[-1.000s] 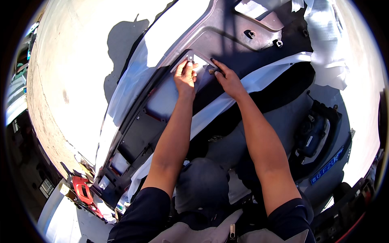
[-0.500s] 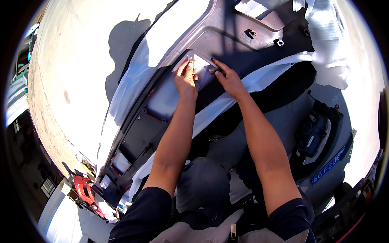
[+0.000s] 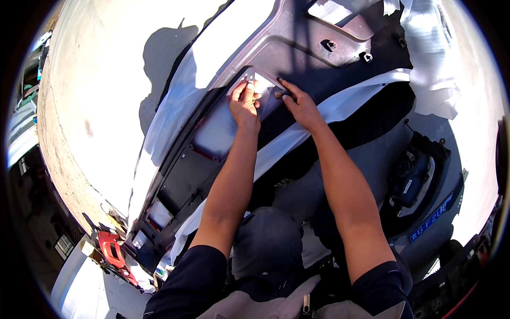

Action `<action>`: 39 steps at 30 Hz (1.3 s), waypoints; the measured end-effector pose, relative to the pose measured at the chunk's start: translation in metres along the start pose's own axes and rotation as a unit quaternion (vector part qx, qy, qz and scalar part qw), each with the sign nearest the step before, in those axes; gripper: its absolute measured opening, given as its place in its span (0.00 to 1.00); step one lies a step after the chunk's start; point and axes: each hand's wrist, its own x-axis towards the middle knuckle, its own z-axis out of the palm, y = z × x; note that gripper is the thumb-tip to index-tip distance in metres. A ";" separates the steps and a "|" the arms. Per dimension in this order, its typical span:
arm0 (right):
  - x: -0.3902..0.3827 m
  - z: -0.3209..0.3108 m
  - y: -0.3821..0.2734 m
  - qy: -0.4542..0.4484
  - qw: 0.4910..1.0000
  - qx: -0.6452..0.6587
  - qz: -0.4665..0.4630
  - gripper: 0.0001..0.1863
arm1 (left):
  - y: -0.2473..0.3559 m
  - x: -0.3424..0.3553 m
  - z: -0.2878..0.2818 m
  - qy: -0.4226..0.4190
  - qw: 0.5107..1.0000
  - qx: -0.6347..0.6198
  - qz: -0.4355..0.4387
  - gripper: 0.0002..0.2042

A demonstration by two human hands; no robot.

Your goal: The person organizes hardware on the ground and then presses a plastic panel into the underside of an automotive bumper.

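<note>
A dark car bumper (image 3: 265, 50) lies inner side up in front of me, with white foam sheet beneath it. My left hand (image 3: 244, 106) pinches a small pale metal clip (image 3: 251, 78) between thumb and fingertips at the pointed corner of an opening in the bumper. Just right of it, my right hand (image 3: 304, 109) grips the rim of that same opening, forefinger stretched along it and thumb apart. A small brownish piece by its thumb is too small to name. Its other fingers are partly hidden.
White foam sheet (image 3: 332, 106) runs along the bumper's near side. Two small brackets (image 3: 365, 57) sit toward the far right. A black housing (image 3: 414, 181) and a blue plate (image 3: 431, 218) lie at right. A red-framed part (image 3: 110, 252) rests at lower left.
Both hands hold nearly the same place and grip. The view has shifted very slightly; nothing was taken up or let go.
</note>
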 end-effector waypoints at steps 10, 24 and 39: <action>-0.002 0.003 -0.001 0.014 0.999 -0.011 -0.043 0.26 | -0.002 0.006 -0.004 -0.006 1.000 -0.003 0.002 0.12; -0.004 0.000 -0.006 0.003 0.999 -0.037 -0.032 0.27 | 0.001 0.007 -0.003 -0.020 0.998 0.050 0.023 0.12; 0.001 -0.003 0.004 0.002 0.999 -0.025 -0.024 0.26 | 0.104 0.006 0.009 -0.232 0.511 0.695 0.449 0.35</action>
